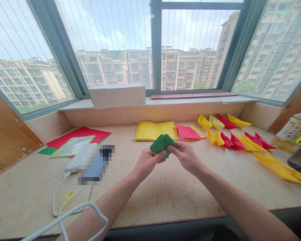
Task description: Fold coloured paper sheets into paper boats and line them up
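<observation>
A piece of folded green paper (161,143) is held up above the counter between both hands. My left hand (152,160) grips its left lower side, thumb across the front. On the right, my right hand (182,152) pinches the other side with its thumb on the front face. The paper has a centre split at the top and two slanting flaps. Fingers behind it are partly hidden. Just beyond the hands lie a stack of yellow paper (154,130) and a pink-red sheet (188,132).
Several folded paper boats, including a red one (225,122) and a large yellow one (276,165), stand at the right near a bottle (294,130). At left are red paper (77,136), a white power bank (77,157) and a white cable (72,211). A white box (117,96) sits on the sill.
</observation>
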`<state>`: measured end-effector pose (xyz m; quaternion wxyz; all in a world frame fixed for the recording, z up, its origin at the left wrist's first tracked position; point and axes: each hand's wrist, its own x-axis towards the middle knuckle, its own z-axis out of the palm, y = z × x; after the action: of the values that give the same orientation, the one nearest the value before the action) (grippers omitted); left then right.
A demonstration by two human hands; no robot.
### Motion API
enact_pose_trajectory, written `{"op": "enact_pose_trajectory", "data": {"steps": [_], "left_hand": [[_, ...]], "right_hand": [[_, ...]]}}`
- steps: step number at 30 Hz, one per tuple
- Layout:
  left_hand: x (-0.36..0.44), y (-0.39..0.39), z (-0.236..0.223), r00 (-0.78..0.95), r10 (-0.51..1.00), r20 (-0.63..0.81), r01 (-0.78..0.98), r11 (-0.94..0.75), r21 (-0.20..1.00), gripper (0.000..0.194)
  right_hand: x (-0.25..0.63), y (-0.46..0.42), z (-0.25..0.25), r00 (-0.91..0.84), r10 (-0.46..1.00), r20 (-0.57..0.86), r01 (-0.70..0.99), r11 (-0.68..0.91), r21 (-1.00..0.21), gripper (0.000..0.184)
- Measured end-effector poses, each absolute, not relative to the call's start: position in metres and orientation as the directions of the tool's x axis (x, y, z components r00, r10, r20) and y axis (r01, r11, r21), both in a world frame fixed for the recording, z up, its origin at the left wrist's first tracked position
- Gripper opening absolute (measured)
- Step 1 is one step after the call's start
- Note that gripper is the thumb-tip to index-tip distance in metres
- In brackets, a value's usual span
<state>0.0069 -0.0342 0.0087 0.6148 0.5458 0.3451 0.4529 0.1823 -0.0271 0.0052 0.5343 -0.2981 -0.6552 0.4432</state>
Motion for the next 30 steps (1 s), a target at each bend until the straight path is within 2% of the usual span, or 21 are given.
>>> {"op": "enact_pose_trajectory", "data": {"steps": [5,10,15,20,23,30], "left_hand": [[0.006,-0.03,0.002,0.315,0.945,0.086,-0.186,-0.027,0.982,0.046],[0.004,-0.027,-0.002,0.308,0.936,0.172,-0.059,-0.162,0.985,0.047],[0.003,-0.027,-0.001,0.373,0.9,0.224,0.018,-0.249,0.968,0.044],[0.002,-0.027,0.001,0.485,0.851,0.201,-0.049,-0.203,0.978,0.045],[0.003,-0.03,0.003,0.488,0.86,0.152,-0.066,-0.138,0.988,0.046],[0.009,-0.034,-0.004,0.488,0.868,0.085,0.02,-0.108,0.994,0.055]], "right_hand": [[0.182,-0.026,0.006,-0.246,0.858,0.452,-0.086,0.445,-0.892,0.028],[0.186,-0.027,0.012,-0.256,0.854,0.454,0.052,0.481,-0.875,0.028],[0.191,-0.027,0.014,-0.368,0.847,0.385,-0.014,0.409,-0.913,0.034],[0.193,-0.027,0.013,-0.391,0.839,0.378,-0.08,0.378,-0.922,0.036],[0.192,-0.027,0.011,-0.4,0.831,0.386,-0.126,0.367,-0.922,0.035],[0.191,-0.024,0.006,-0.356,0.833,0.424,-0.202,0.374,-0.905,0.028]]}}
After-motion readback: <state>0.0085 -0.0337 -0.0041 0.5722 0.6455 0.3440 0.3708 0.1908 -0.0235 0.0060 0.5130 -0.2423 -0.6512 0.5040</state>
